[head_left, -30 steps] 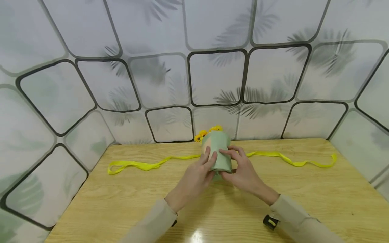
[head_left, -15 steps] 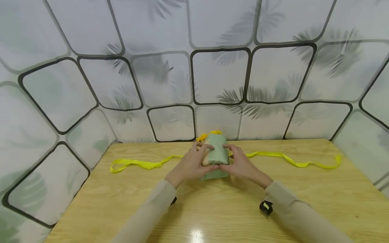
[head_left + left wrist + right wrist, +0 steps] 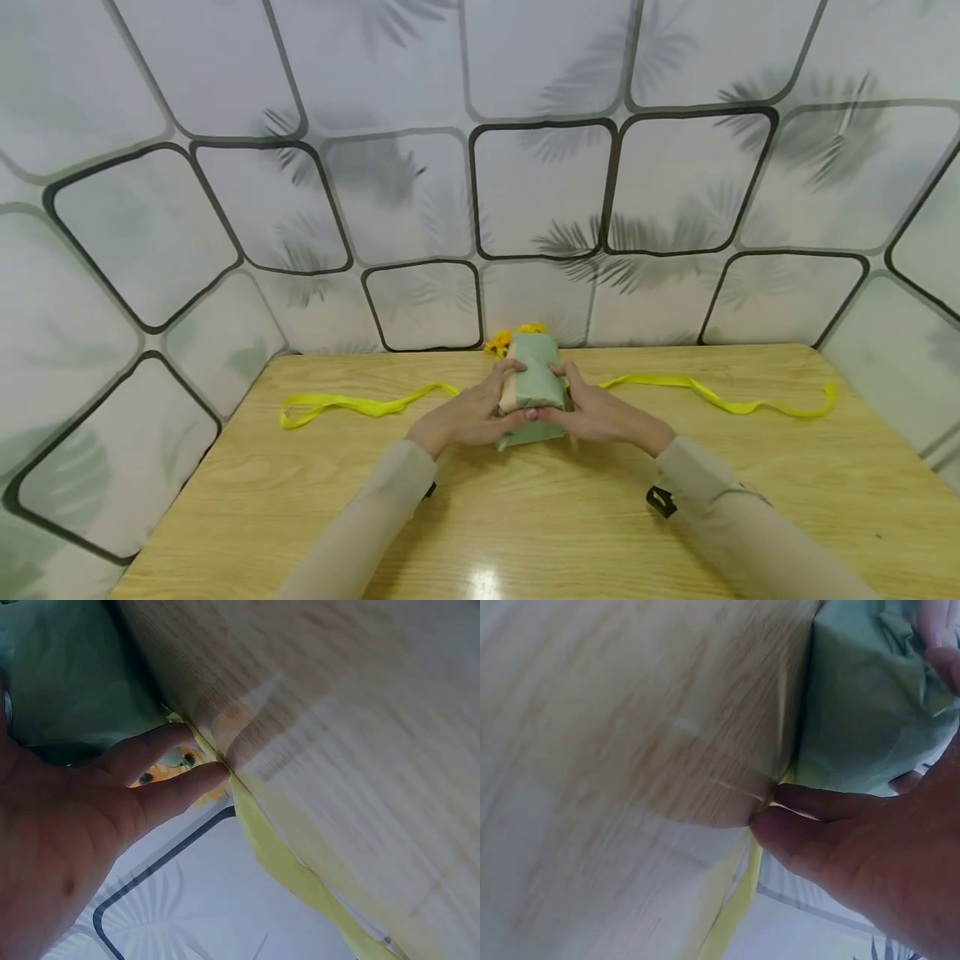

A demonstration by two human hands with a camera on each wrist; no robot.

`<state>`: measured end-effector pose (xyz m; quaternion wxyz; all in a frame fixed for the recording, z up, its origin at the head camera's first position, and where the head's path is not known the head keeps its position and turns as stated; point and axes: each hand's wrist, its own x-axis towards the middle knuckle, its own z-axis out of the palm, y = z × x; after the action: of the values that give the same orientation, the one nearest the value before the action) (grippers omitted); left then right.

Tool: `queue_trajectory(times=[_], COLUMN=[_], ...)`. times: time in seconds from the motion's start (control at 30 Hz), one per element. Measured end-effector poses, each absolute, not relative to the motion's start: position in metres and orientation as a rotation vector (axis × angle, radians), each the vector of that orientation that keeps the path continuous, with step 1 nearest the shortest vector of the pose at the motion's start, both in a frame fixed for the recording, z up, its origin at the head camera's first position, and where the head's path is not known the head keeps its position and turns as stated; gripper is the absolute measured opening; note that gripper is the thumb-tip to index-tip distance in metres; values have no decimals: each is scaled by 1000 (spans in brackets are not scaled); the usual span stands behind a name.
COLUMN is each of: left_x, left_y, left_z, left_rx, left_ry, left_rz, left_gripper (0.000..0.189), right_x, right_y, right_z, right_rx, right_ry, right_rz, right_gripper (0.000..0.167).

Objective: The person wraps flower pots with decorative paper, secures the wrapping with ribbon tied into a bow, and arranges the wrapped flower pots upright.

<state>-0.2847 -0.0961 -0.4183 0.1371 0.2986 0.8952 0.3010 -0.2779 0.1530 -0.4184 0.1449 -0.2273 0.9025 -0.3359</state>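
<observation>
A bouquet wrapped in pale green paper [image 3: 537, 373] lies on the wooden table, its yellow flowers [image 3: 498, 343] poking out at the far end. My left hand [image 3: 468, 414] holds its left side and my right hand [image 3: 598, 412] its right side. Both thumbs meet at the folded near end, above a paper flap [image 3: 531, 433]. A yellow ribbon [image 3: 281, 859] stretches sideways, its middle hidden by the bouquet and hands. In the left wrist view two fingertips touch the ribbon near the tabletop. In the right wrist view, fingertips meet the ribbon [image 3: 739, 896] close to the wrapped paper [image 3: 870, 712].
The ribbon's loose ends lie on the table [image 3: 300, 500] to the left and right. A patterned cloth backdrop [image 3: 540, 192] stands right behind the table and along both sides. A black strap piece [image 3: 662, 502] hangs at the right wrist.
My left hand has shifted from the bouquet's top to its left side, and my right hand has lowered along the right. The ribbon's left end has slid slightly rightward.
</observation>
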Motion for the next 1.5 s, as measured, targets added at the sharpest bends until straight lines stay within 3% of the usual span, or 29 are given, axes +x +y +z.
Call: queue_trajectory(times=[0.17,0.83,1.27,1.5], left_x=[-279,-225,-208,-206], left_y=[-94,-93,-93,-94], left_z=[-417,-421,-418,-416], left_rx=[877,982,991,1022], left_ry=[2601,2559,2714,2798], left_rz=[839,879,804,689], left_gripper=[65,62,65,65], right_x=[-273,-209,-192,-192], right_y=[153,153,151,145], right_z=[-418,-415,-410,-416], right_rx=[-697,-759,-692,-1113], right_ry=[2575,2612,2973,3210], right_rz=[-980,-988,-702,-751], right_gripper=[78,83,82,65])
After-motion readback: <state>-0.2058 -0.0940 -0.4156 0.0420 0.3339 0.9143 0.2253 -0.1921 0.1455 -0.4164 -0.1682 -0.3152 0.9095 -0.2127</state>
